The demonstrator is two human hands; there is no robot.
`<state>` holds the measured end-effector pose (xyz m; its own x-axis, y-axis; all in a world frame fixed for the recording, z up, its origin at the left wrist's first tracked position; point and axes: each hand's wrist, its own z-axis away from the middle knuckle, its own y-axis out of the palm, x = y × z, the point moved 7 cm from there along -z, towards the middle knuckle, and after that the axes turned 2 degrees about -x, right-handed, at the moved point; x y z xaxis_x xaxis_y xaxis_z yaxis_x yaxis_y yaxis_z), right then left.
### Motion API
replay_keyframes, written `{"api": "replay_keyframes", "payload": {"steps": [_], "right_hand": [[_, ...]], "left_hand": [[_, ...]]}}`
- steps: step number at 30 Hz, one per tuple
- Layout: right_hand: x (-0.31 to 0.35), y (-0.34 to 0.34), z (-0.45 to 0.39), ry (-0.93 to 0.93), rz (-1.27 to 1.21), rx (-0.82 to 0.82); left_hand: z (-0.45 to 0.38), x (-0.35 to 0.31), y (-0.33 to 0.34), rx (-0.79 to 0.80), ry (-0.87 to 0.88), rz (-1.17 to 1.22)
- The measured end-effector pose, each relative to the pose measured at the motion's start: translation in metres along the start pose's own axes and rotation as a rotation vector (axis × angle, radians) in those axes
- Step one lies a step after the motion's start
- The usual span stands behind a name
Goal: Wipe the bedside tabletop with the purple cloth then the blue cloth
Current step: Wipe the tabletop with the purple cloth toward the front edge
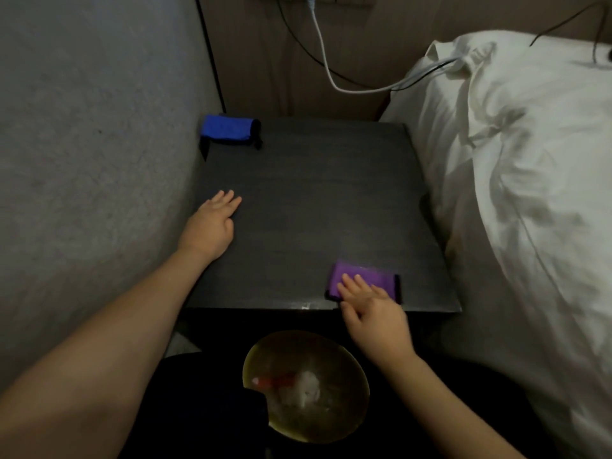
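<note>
While the right hand lies flat with its fingers on the purple cloth, wiping looks barely begun. The left hand rests open on the tabletop. The blue cloth waits, folded, beyond those fingertips.

- The square dark wooden bedside tabletop was charcoal-black with faint horizontal grain streaks.
- The folded blue cloth, at the tabletop's far left corner, was vivid royal blue with a black edge.
- The folded purple cloth, at the tabletop's near right corner, was bright violet with a black trim.
- The rumpled white pillow, right of the tabletop, was plain off-white.
- The thin white cable, behind the tabletop, was pale white.
- The textured wall, left of the tabletop, was speckled grey.
</note>
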<state>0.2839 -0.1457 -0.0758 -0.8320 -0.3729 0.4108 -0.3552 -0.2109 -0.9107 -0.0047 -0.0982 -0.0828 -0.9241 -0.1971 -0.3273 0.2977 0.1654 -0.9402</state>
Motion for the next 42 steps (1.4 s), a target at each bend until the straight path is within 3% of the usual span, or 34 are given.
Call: {"api": "replay_keyframes", "payload": {"steps": [11, 19, 31, 42], "right_hand": [[0.165, 0.066, -0.027, -0.311, -0.142, 0.213], [0.174, 0.072, -0.024, -0.36, -0.131, 0.149], [0.065, 0.026, 0.009, -0.164, -0.058, 0.016], [-0.091, -0.042, 0.027, 0.234, -0.03, -0.16]], "left_hand": [[0.0, -0.001, -0.003, -0.01, 0.009, 0.02], [-0.001, 0.0, -0.001, 0.018, 0.005, 0.009], [-0.001, -0.001, 0.0, 0.022, 0.005, 0.017], [-0.001, 0.0, 0.0, 0.029, -0.021, -0.001]]}}
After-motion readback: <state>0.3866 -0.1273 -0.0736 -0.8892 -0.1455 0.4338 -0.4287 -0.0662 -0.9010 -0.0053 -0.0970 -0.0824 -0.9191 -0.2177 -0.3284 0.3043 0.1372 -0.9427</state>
